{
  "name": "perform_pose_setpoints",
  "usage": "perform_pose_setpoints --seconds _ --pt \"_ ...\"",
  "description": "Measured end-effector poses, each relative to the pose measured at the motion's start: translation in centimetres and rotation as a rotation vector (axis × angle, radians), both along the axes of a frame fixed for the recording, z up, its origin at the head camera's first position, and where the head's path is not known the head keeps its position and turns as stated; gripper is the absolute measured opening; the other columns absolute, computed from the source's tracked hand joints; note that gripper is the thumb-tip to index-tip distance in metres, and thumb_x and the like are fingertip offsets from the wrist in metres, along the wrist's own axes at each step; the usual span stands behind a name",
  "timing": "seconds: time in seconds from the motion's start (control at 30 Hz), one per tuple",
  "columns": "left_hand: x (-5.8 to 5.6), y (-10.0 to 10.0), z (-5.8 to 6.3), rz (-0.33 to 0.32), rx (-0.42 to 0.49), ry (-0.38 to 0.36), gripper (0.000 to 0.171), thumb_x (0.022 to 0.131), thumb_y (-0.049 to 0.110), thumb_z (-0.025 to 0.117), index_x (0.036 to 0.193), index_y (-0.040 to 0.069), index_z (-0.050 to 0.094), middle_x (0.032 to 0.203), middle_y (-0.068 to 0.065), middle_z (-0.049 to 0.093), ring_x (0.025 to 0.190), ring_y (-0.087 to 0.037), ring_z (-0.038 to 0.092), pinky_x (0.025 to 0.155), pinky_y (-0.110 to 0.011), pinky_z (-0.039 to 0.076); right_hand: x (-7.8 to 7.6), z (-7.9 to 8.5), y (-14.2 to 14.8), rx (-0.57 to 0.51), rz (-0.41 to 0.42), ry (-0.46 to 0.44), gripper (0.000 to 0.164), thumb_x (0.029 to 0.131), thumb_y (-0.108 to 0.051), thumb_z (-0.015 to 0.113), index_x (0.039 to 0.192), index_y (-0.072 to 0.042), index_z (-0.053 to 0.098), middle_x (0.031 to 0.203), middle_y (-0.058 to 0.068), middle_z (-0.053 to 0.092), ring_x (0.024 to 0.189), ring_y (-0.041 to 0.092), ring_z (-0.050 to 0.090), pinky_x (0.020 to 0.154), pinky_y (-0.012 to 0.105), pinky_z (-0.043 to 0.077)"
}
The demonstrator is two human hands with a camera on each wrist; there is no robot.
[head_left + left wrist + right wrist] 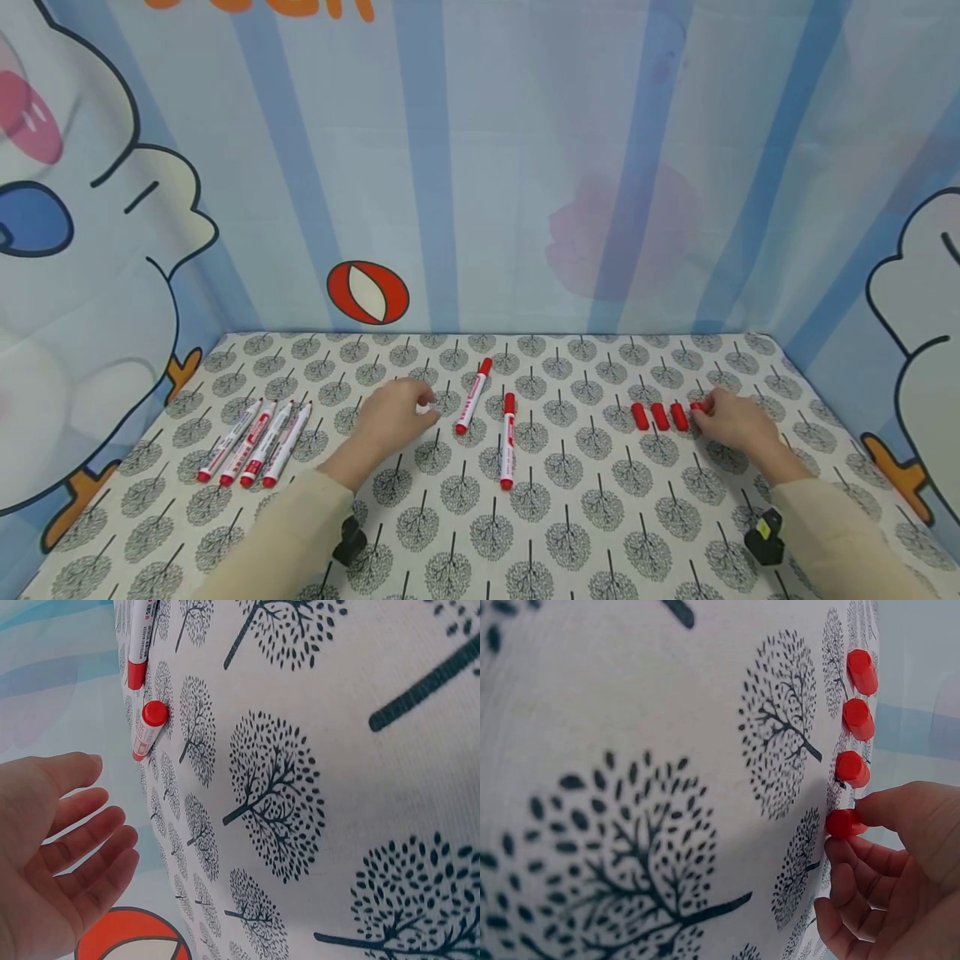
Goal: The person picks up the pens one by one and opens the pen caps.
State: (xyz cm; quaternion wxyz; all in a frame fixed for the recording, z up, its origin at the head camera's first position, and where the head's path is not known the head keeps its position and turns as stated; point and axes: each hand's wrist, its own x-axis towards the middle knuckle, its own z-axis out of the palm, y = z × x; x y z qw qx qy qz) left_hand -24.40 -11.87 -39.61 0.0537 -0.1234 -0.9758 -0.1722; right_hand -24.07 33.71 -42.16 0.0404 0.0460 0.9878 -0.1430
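Note:
Between thumb and fingers, my right hand [737, 423] pinches a red marker cap [843, 823] close over the cloth. That cap stands at the right end of a row with three other red caps [659, 417]. My left hand [396, 417] hovers over the table with fingers loosely bent and nothing in them. Nearest to it lies a capped red marker [473, 396], slanting away; a second capped marker [508, 442] lies just right of that one. Over at the left, several uncapped white-and-red markers [255, 443] lie side by side, tips pointing away.
A white cloth [555, 525] printed with dark trees covers the table. Behind it rises a blue-striped backdrop [495, 167] with cartoon figures, which also wraps both sides. Each wrist carries a small black device [765, 537].

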Motion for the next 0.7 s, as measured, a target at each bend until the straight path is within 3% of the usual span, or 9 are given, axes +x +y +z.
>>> perform_pose_setpoints --seconds 0.13,0.4,0.7 --pt "-0.1 0.3 -0.2 0.002 -0.003 0.000 0.019 0.079 0.027 0.069 0.094 0.015 0.069 0.092 0.002 0.066 0.082 -0.016 0.062 0.066 -0.031 0.050 0.0 0.0 0.0 0.002 -0.002 0.002 0.026 0.089 -0.023 0.050 0.090 0.003 0.053 0.068 0.010 0.053 0.056 0.019 0.046 0.049 0.032 0.036" --pt "-0.4 0.9 -0.5 -0.019 -0.006 0.035 0.019 0.080 0.028 0.069 0.094 0.014 0.069 0.092 0.001 0.068 0.077 -0.016 0.063 0.064 -0.032 0.050 0.1 0.0 -0.1 0.013 -0.019 -0.005 0.034 0.090 -0.024 0.049 0.101 0.007 0.051 0.076 0.015 0.057 0.059 0.021 0.050 0.050 0.034 0.039" --pt "-0.9 1.6 -1.2 -0.029 0.029 0.024 0.020 0.080 0.027 0.069 0.093 0.012 0.070 0.092 -0.002 0.067 0.079 -0.017 0.062 0.065 -0.033 0.050 0.0 0.1 0.1 -0.017 0.002 0.022 0.039 0.092 -0.026 0.046 0.108 0.009 0.049 0.079 0.017 0.057 0.060 0.022 0.050 0.050 0.034 0.039"
